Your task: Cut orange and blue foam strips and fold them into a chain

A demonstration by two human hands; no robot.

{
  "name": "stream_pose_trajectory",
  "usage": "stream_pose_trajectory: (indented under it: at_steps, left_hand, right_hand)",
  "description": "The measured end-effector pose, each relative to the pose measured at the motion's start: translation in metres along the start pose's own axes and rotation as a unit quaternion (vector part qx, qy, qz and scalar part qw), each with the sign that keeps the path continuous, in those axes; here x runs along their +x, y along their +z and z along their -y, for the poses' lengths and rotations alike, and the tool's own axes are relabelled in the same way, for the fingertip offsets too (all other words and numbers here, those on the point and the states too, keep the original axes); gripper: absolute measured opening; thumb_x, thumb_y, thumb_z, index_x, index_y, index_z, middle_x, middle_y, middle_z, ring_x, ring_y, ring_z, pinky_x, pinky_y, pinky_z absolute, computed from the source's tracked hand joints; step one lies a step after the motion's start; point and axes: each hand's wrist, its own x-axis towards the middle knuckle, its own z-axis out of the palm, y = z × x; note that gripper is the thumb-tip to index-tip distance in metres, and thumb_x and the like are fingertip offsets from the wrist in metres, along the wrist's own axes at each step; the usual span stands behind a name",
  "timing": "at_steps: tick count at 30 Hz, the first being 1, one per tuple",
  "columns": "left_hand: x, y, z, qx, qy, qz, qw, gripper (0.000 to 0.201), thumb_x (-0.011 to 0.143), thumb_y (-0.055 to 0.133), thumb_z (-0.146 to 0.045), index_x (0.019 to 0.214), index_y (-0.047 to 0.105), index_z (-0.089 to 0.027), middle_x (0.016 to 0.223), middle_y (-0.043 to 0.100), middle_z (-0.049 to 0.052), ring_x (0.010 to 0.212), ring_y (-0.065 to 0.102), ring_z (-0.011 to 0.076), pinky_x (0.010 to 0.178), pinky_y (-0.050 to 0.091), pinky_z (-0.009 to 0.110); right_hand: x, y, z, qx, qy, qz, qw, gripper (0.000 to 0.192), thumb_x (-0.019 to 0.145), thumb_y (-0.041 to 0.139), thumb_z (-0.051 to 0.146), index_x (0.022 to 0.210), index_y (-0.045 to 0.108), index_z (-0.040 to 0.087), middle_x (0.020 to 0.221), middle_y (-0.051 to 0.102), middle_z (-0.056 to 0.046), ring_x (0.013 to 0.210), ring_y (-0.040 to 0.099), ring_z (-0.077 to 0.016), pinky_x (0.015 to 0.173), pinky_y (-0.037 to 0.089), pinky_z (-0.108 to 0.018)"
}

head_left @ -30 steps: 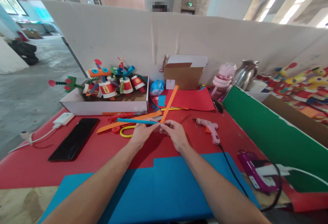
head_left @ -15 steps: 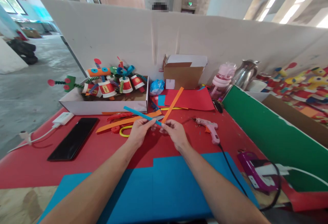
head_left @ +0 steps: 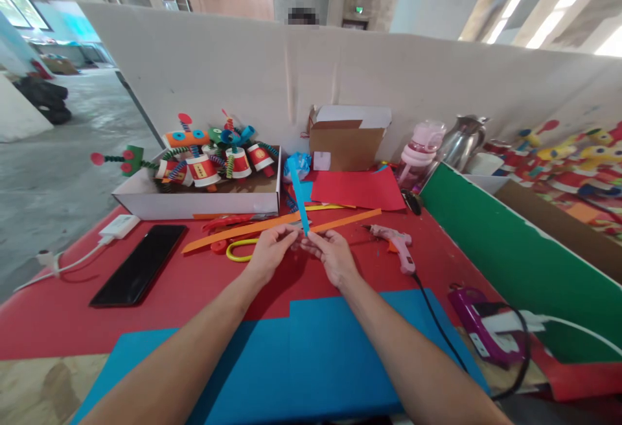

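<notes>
My left hand (head_left: 270,255) and my right hand (head_left: 332,255) meet above the red table mat (head_left: 194,282), pinching the joined ends of two paper strips. The blue strip (head_left: 298,195) stands up and away from my fingers. The orange strip (head_left: 347,219) runs out to the right, low over the mat. Both hands pinch at the corner where the strips cross.
A pink glue gun (head_left: 396,245) lies right of my hands, its black cord trailing to a purple power strip (head_left: 479,331). Scissors (head_left: 233,237) and another orange strip (head_left: 233,234) lie to the left, by a black phone (head_left: 140,273). A box of paper craft figures (head_left: 199,182) stands behind. Blue sheet (head_left: 301,360) lies near me.
The blue strip swung from pointing left to pointing up and away. The orange strip dropped from pointing up-right to lying out to the right.
</notes>
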Motion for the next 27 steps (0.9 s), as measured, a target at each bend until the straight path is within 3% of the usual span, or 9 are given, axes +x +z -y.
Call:
stream_pose_trajectory:
  at_steps: [5,10,20,27]
  left_hand:
    - [-0.0035,0.0048,-0.0005,0.008,-0.010,0.031,0.999,0.028,0.065,0.072,-0.038,0.079,0.067,-0.014,0.071,0.066,0.003,0.064,0.058,0.0139,0.063,0.046,0.027]
    - [-0.0022,0.0032,0.0009,0.009,-0.020,0.014,1.000,0.029,0.063,0.073,-0.040,0.072,0.065,-0.014,0.065,0.065,0.002,0.060,0.057,0.0131,0.058,0.046,0.025]
    - [-0.0030,0.0055,-0.0018,-0.016,-0.029,-0.004,0.999,0.026,0.060,0.075,-0.036,0.066,0.065,-0.014,0.060,0.063,0.001,0.052,0.052,0.0101,0.050,0.044,0.023]
    - [-0.0029,0.0048,-0.0057,-0.103,-0.074,-0.003,0.992,0.026,0.054,0.080,-0.031,0.064,0.064,-0.013,0.057,0.061,-0.001,0.048,0.050,0.0068,0.049,0.041,0.019]
  right_hand:
    - [-0.0005,0.0015,-0.0003,0.008,-0.004,0.010,1.000,0.032,0.046,0.086,0.033,0.064,0.065,0.016,0.059,0.067,0.001,0.055,0.062,-0.0119,0.065,0.054,-0.028]
    - [-0.0014,0.0006,-0.0010,-0.033,-0.001,0.039,0.999,0.030,0.050,0.083,0.035,0.065,0.068,0.015,0.059,0.067,-0.001,0.053,0.061,-0.0127,0.067,0.053,-0.030]
    - [-0.0018,-0.0017,0.0012,-0.116,-0.063,0.031,0.991,0.022,0.058,0.077,0.035,0.068,0.069,0.017,0.063,0.068,-0.001,0.059,0.062,-0.0151,0.068,0.051,-0.031]
    - [0.0008,-0.0018,0.0030,-0.014,-0.011,0.036,0.999,0.029,0.049,0.082,0.034,0.065,0.064,0.018,0.062,0.066,0.002,0.059,0.061,-0.0125,0.070,0.053,-0.030]
